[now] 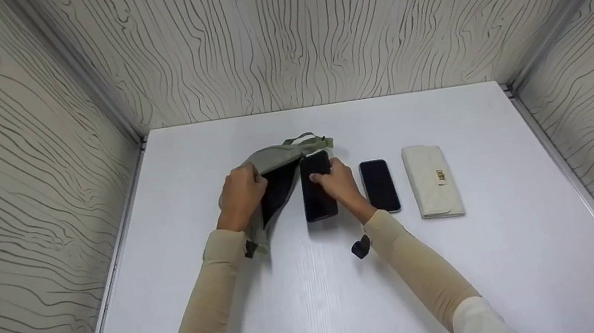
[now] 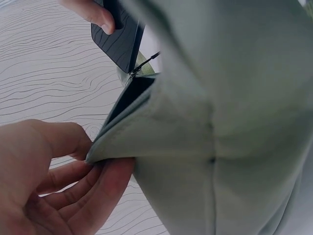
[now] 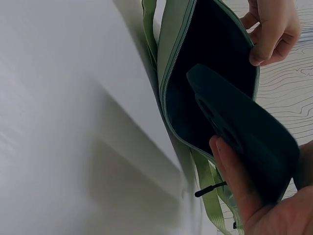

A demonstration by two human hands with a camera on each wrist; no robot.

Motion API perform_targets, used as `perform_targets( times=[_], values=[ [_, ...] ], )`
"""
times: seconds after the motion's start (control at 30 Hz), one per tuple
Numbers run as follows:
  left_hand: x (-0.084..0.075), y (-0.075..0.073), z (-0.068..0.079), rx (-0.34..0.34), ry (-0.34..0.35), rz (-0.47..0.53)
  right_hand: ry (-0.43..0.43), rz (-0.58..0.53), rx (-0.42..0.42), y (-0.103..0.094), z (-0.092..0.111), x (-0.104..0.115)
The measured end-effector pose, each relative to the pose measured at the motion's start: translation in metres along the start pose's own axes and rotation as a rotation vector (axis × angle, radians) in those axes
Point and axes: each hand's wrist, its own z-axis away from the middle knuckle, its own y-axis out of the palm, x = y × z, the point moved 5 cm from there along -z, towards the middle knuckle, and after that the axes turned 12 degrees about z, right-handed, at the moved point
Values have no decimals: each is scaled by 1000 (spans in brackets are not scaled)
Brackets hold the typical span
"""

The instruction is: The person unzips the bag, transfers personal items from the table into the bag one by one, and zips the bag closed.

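Observation:
A green zippered bag (image 1: 275, 158) lies on the table with its dark-lined mouth spread wide. My left hand (image 1: 240, 195) pinches the edge of that mouth between thumb and fingers, as the left wrist view shows up close. In my right hand (image 1: 337, 181) is a dark smartphone (image 1: 318, 198), the thumb across its screen and the fingers behind it. Seen from the right wrist, the top end of the phone (image 3: 244, 122) overlaps the bag's open mouth, beside the zipper teeth. A green strap (image 3: 210, 196) and a black zipper pull (image 3: 210, 189) hang near the right fingers.
Right of the right hand, a second smartphone (image 1: 379, 187) lies flat on the white table (image 1: 316, 303). Beyond it sits a cream wallet (image 1: 433, 181) with a gold clasp. Wood-grain patterned panels (image 1: 278, 35) enclose the table at the back and sides.

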Motion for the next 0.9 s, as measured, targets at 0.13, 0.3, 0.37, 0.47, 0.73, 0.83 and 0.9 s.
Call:
perform_targets(
  times=[0.13, 0.3, 0.37, 0.47, 0.73, 0.83, 0.9],
  values=[
    [0, 0, 0, 1, -10, -10, 1, -14, -2, 2, 1, 2],
    [0, 1, 0, -2, 0, -14, 7, -16, 9, 5, 1, 3],
    [0, 1, 0, -5, 4, -14, 7, -14, 13, 7, 1, 3],
    [0, 1, 0, -9, 8, -7, 8, -16, 12, 8, 0, 4],
    [1, 2, 1, 0, -8, -4, 22, -25, 12, 14, -1, 4],
    [0, 2, 1, 3, -6, -6, 24, -30, 16, 16, -1, 5],
    [0, 1, 1, 2, -7, -8, 25, -38, 18, 17, -1, 5]
  ],
)
